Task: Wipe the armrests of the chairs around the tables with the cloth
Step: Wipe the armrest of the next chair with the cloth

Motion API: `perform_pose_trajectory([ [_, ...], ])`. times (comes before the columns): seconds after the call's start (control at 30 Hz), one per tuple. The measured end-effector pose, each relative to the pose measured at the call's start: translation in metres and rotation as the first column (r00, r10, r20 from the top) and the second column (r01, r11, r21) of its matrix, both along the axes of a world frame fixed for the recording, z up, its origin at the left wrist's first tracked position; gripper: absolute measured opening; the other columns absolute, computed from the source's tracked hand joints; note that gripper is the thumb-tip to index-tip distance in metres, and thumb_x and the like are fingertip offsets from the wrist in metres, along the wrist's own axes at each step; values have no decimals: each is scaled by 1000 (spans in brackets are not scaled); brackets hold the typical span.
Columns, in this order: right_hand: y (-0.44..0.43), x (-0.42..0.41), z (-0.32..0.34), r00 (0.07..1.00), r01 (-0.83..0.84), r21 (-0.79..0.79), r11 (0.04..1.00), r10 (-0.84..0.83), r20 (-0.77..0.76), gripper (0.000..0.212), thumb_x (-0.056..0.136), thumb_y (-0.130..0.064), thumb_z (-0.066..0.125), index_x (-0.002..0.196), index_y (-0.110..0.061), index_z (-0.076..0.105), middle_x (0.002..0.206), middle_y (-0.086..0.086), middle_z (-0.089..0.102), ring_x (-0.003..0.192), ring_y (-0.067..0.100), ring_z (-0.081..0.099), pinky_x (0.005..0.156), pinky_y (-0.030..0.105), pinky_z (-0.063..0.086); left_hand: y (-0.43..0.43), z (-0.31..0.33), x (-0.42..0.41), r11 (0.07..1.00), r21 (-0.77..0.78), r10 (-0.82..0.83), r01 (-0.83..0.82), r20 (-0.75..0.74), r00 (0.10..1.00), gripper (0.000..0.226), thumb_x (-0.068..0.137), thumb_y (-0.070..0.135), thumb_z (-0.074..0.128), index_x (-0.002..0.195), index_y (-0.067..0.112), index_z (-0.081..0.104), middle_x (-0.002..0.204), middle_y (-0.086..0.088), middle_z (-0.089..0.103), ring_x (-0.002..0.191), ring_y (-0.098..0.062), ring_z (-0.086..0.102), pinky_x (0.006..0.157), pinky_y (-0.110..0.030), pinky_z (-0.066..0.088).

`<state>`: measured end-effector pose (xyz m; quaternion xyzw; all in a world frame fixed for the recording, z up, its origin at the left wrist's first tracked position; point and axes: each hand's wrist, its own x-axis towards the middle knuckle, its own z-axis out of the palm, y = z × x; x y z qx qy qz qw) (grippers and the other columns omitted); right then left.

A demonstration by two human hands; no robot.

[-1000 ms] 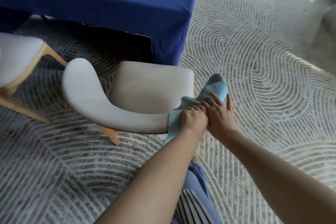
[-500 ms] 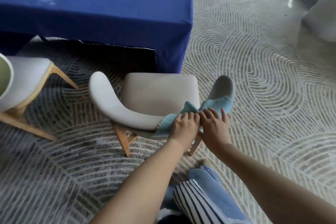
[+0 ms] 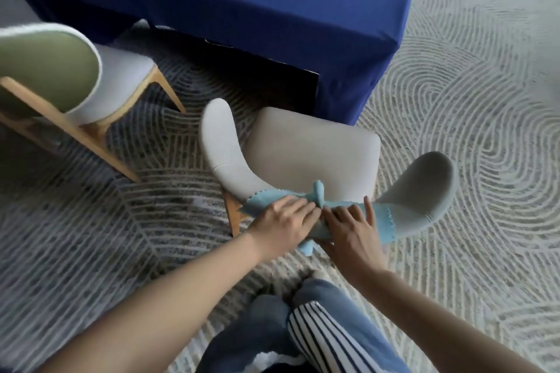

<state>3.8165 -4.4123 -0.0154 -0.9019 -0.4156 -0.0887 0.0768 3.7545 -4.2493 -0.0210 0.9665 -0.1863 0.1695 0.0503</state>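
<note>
Beside the blue table (image 3: 272, 9) on patterned carpet (image 3: 485, 100), the left hand (image 3: 285, 221) and right hand (image 3: 351, 228) are pressing the cloth (image 3: 383, 221), fingers (image 3: 303, 209) fairly flat, on the chair's (image 3: 303, 154) rear edge, seemingly wiping mid-chair and next needing a slide toward an armrest (image 3: 424, 188).

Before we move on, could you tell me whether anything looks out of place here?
Nothing is spilled or damaged. Only the blue cloth is bunched into a ridge between the left hand and right hand on the chair back.
</note>
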Motion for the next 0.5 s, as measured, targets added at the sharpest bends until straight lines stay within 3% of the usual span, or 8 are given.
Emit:
perform_pose_trajectory([
  [0.13, 19, 5, -4, 991, -113, 39, 993, 115, -62, 61, 52, -35, 90, 103, -8, 70, 82, 1, 67, 77, 26, 66, 103, 53, 23, 29, 2, -7, 1000, 27, -13, 12, 12, 1000, 44, 96, 5, 29, 99, 8, 72, 97, -6, 72, 90, -19, 68, 84, -32, 53],
  [0.3, 47, -4, -5, 976, -161, 49, 986, 166, -143, 52, 56, -35, 86, 99, -12, 67, 89, -4, 67, 87, 21, 67, 107, 48, 22, 65, 5, -12, 994, 90, -69, 70, -12, 998, 32, 92, 8, 42, 104, 11, 72, 104, -5, 71, 97, -18, 68, 84, -32, 54],
  [0.5, 80, -10, -12, 973, -157, 16, 988, 157, -167, 52, 58, -36, 83, 99, -9, 68, 89, -1, 69, 87, 17, 68, 105, 40, 36, 99, 5, -11, 991, 67, -111, 111, -8, 994, 32, 96, 8, 40, 106, 10, 71, 106, -6, 70, 99, -18, 67, 88, -33, 53],
])
